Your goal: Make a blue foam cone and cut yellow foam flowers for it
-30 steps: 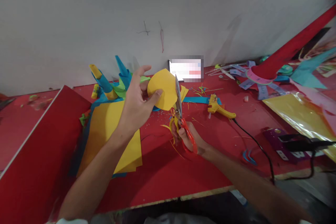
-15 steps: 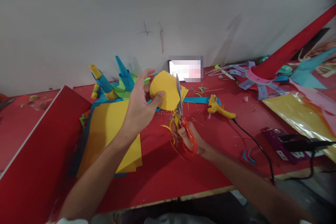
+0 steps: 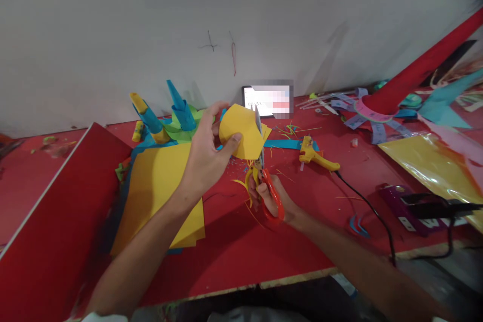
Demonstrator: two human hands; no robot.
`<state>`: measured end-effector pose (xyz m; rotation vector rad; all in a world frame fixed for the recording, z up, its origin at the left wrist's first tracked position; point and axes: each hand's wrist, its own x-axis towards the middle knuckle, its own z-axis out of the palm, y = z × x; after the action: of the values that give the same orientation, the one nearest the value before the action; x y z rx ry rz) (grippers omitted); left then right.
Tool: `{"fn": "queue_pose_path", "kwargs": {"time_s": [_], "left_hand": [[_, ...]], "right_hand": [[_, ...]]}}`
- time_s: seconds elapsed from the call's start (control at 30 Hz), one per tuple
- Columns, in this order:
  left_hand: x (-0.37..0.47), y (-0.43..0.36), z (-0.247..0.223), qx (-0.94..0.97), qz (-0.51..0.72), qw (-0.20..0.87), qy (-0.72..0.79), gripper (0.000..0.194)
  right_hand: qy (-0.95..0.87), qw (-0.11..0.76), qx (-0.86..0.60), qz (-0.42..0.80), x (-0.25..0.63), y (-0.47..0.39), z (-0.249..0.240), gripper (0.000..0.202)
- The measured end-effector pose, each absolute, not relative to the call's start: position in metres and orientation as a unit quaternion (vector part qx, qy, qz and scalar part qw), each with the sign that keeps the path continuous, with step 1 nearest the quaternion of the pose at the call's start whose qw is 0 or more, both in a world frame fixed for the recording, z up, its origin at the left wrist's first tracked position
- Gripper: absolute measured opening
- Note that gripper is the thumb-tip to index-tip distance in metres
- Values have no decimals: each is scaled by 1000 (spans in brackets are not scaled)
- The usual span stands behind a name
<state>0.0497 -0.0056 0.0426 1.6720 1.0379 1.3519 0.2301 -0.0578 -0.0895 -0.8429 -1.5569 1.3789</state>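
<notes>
Between thumb and fingers, my left hand (image 3: 209, 148) pinches a yellow paper piece (image 3: 243, 131) with a rounded, many-sided outline, held above the table. My right hand (image 3: 273, 198) grips a pair of scissors (image 3: 278, 204) with red-orange handles. The blades point away from me and lie along the paper's right edge, partly hidden behind it. Yellow offcuts (image 3: 241, 183) hang or lie around the scissors. Left of the hands, a stack of yellow sheets (image 3: 156, 171) rests on blue ones.
A yellow glue gun (image 3: 319, 158) with a black cord lies right of the hands, near a purple power strip (image 3: 411, 211). Blue and green paper shapes (image 3: 183, 113) and a phone (image 3: 264, 100) stand by the wall. A red board (image 3: 64, 216) leans at left; a red paper cone (image 3: 422, 70) rises at right.
My left hand and the yellow paper have shifted slightly right and down toward the scissors. The paper now covers more of the blades. The right hand has barely moved.
</notes>
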Motion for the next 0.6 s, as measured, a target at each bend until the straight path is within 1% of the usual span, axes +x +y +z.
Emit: {"fn": "queue_pose_path", "kwargs": {"time_s": [0.1, 0.23, 0.4, 0.5, 0.6], "left_hand": [[49, -6, 43, 646, 527, 375, 404, 59], [49, -7, 43, 639, 529, 383, 405, 57], [51, -10, 44, 644, 511, 397, 409, 60], [52, -12, 47, 643, 503, 408, 408, 60], [51, -13, 51, 646, 494, 417, 406, 61]], "right_hand": [[-614, 449, -333, 557, 229, -58, -86, 72], [-610, 448, -312, 575, 226, -60, -80, 71], [-621, 466, -305, 551, 224, -57, -81, 72], [-635, 459, -312, 537, 225, -54, -83, 76], [-636, 453, -313, 541, 226, -53, -81, 75]]}}
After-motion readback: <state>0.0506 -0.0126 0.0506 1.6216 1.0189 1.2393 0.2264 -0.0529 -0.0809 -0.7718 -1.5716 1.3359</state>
